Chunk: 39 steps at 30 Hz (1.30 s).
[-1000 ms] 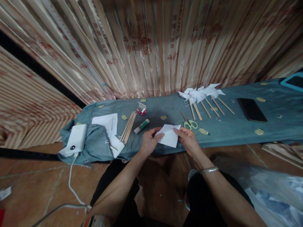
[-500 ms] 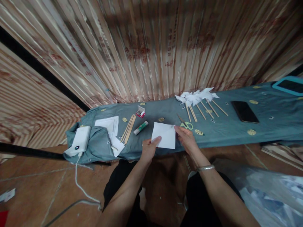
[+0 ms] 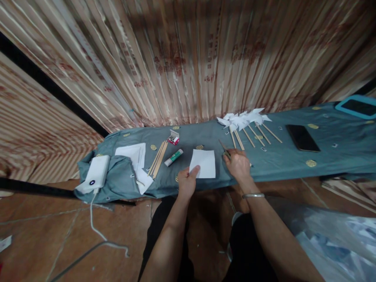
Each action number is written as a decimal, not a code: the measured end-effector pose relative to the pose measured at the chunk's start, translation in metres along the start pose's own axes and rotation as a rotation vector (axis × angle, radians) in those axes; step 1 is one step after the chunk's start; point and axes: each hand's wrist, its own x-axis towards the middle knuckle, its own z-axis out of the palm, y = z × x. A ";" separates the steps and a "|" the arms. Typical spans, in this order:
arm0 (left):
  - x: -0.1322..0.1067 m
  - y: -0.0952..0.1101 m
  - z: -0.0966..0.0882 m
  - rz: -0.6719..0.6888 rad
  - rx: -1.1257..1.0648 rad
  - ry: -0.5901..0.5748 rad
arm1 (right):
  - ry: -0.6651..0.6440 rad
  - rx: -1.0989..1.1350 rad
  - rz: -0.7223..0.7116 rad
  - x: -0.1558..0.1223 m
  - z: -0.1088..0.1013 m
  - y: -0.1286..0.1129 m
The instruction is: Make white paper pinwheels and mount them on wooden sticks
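A square of white paper (image 3: 205, 162) is pinched at its lower left corner by my left hand (image 3: 187, 182), thumb on top. My right hand (image 3: 238, 163) is closed over the handles of a pair of scissors (image 3: 225, 148), whose blades point away toward the curtain. The green-and-white glue stick (image 3: 174, 157) lies left of the paper. Beside it are several loose wooden sticks (image 3: 158, 159) and an open small red box (image 3: 173, 137) with tiny metal pieces inside. Several white paper pinwheels (image 3: 243, 120) on sticks lie in a row beyond my right hand.
Patterned green cloth (image 3: 282, 164) covers the narrow table. White sheets (image 3: 138, 154) and a white power bank (image 3: 98, 171) with a cable lie at the left. A dark phone (image 3: 302, 138) and a blue-framed tablet (image 3: 357, 106) lie at the right. A pleated curtain (image 3: 188, 62) hangs behind.
My right hand has let go of the paper's right edge and moved right onto the scissors, closing over their handles. My left hand still holds the paper.
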 end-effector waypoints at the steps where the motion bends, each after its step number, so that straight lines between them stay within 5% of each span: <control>1: 0.000 0.000 -0.001 0.032 0.047 0.002 | 0.011 -0.005 0.008 0.001 0.000 0.000; 14: 0.013 -0.005 -0.029 0.174 0.109 0.041 | -0.222 -0.037 0.132 -0.004 -0.012 -0.010; 18: 0.025 -0.004 -0.028 0.023 -0.133 0.074 | -0.183 0.391 0.250 -0.012 -0.006 -0.010; 22: 0.027 0.008 -0.028 -0.084 -0.348 0.095 | -0.258 1.043 0.494 -0.018 0.000 -0.015; 26: 0.024 0.019 -0.031 -0.098 -0.427 0.093 | -0.395 1.411 0.658 -0.024 -0.009 -0.027; 32: 0.026 0.017 -0.033 -0.106 -0.449 0.113 | -0.595 1.580 0.725 -0.042 -0.022 -0.046; 39: 0.037 0.011 -0.030 -0.120 -0.483 0.109 | -0.675 1.560 0.692 -0.051 -0.019 -0.055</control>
